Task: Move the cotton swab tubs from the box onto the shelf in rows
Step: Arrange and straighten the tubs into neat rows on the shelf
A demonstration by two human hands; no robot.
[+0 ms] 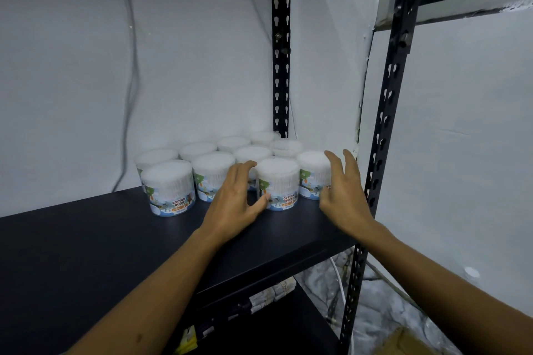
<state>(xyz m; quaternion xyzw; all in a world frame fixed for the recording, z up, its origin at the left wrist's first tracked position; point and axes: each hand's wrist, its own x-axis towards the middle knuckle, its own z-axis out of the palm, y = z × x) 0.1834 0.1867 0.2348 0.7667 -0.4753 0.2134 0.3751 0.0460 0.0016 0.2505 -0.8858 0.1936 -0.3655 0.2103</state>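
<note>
Head view: white-lidded tubs (278, 183) upright in rows.

White tubs (278, 183) with blue, green and orange cartoon labels, matte black shelf (86, 245), pale grey wall (187, 52), brown cardboard box (403, 343).

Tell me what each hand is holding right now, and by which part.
Neither grips anything. The left hand rests open with its thumb against the front tub, low on its side; the right hand is open beside the neighbouring tub.
</note>
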